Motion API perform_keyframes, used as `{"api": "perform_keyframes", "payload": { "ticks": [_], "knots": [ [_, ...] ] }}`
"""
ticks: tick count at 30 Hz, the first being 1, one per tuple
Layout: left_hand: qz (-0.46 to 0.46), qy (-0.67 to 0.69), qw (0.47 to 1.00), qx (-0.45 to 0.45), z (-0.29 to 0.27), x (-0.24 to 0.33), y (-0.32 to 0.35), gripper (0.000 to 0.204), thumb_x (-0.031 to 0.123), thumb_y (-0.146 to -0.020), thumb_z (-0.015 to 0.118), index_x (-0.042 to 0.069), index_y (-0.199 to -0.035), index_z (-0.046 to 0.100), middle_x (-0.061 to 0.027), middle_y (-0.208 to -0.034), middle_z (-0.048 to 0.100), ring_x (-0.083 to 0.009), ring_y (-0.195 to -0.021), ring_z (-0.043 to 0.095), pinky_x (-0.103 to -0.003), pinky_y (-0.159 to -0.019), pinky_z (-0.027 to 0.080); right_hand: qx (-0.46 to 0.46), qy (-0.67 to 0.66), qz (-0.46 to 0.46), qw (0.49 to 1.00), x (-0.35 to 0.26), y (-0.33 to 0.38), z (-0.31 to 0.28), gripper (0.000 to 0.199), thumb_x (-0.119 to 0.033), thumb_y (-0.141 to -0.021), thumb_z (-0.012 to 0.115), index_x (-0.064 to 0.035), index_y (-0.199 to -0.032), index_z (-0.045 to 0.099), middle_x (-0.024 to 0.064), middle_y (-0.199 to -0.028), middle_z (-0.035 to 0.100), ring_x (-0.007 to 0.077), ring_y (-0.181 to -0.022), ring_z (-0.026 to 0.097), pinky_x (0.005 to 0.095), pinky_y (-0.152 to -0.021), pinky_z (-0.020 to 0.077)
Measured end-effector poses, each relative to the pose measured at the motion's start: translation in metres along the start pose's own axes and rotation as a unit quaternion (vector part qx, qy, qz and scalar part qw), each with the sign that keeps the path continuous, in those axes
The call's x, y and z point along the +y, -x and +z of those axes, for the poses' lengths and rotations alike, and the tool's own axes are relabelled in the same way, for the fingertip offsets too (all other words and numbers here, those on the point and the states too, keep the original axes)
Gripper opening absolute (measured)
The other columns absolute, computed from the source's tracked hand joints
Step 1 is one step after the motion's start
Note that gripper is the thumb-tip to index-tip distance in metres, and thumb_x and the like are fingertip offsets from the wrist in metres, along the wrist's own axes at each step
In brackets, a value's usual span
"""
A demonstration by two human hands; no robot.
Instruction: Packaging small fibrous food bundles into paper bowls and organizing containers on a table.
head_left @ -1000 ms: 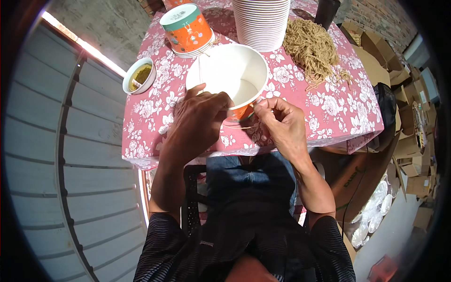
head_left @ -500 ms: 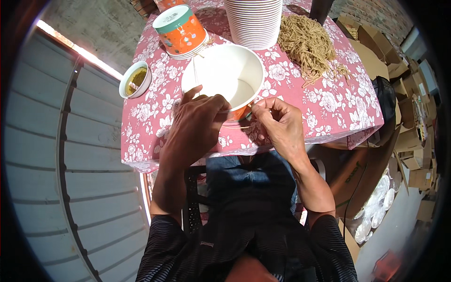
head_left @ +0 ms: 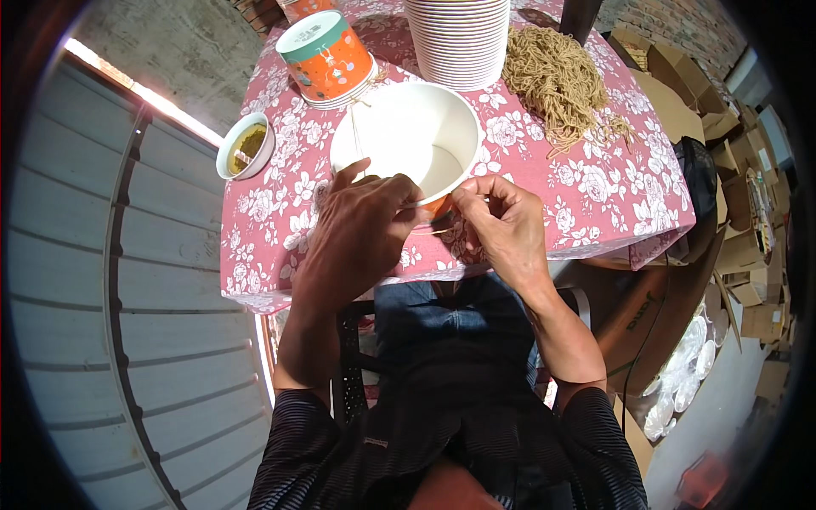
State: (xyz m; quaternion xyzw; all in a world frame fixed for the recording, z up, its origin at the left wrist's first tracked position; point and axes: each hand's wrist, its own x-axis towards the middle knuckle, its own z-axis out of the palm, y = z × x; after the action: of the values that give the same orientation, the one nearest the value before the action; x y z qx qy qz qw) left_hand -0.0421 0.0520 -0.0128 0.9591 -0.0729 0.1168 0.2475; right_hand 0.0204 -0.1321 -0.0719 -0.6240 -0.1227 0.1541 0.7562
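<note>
An orange paper tub (head_left: 433, 206) with a white inside and rim stands near the table's front edge, mouth up. A thin tan cord (head_left: 439, 231) shows below the rim between my hands, and a strand of it runs across the tub's left inside. My left hand (head_left: 361, 217) is closed at the near rim, thumb and forefinger pinched together on the cord; its other fingers lie over the rim. With finger and thumb pressed together, my right hand (head_left: 507, 223) pinches the cord at the rim's near right side. The fingertips partly hide the cord.
Upturned orange-and-green tubs (head_left: 331, 64) stand behind on the left, near a bowl of yellowish liquid (head_left: 246, 149). A tall stack of white-rimmed tubs (head_left: 459, 47) and a heap of tan cords (head_left: 557, 81) are at the back. Cardboard boxes (head_left: 680, 81) lie right of the flowered tablecloth (head_left: 595, 183).
My left hand has shifted slightly to the right along the near rim. My right hand stays pinched at almost the same spot, and the tub has barely moved.
</note>
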Motion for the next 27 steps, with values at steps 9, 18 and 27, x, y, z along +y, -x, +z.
{"api": "perform_keyframes", "payload": {
  "ticks": [9, 18, 27],
  "knots": [
    [-0.009, 0.025, 1.0, 0.011, 0.0, 0.005, 0.0, 0.031, 0.012, -0.087, 0.077, 0.006, -0.114, 0.062, -0.012, -0.089, 0.074, -0.0344, -0.09, 0.069, -0.045, -0.096, 0.046, 0.036, -0.012, -0.01, 0.999, 0.004, 0.001, 0.002, 0.017, -0.011, -0.1, 0.068, 0.0057, -0.098, 0.069, -0.0007, -0.069, 0.063, 0.0029, -0.054, 0.054, 0.0204, -0.048, 0.0422],
    [0.006, 0.034, 0.999, 0.016, 0.002, 0.009, -0.003, 0.034, 0.011, -0.087, 0.077, 0.005, -0.116, 0.06, -0.0136, -0.087, 0.073, -0.0354, -0.088, 0.069, -0.046, -0.082, 0.05, 0.064, 0.01, -0.056, 0.996, 0.011, 0.003, 0.005, 0.016, -0.01, -0.098, 0.069, 0.0055, -0.099, 0.07, -0.0028, -0.073, 0.065, 0.0002, -0.06, 0.051, 0.0191, -0.053, 0.0421],
    [0.012, 0.061, 0.998, 0.006, 0.002, 0.011, -0.007, 0.031, 0.008, -0.09, 0.074, 0.002, -0.117, 0.06, -0.0152, -0.082, 0.071, -0.0375, -0.081, 0.069, -0.047, -0.075, 0.051, 0.077, 0.027, -0.066, 0.994, 0.014, 0.002, 0.008, 0.016, -0.01, -0.097, 0.07, 0.006, -0.1, 0.072, -0.0015, -0.074, 0.067, 0.0004, -0.06, 0.051, 0.019, -0.053, 0.0419]
  ]
}}
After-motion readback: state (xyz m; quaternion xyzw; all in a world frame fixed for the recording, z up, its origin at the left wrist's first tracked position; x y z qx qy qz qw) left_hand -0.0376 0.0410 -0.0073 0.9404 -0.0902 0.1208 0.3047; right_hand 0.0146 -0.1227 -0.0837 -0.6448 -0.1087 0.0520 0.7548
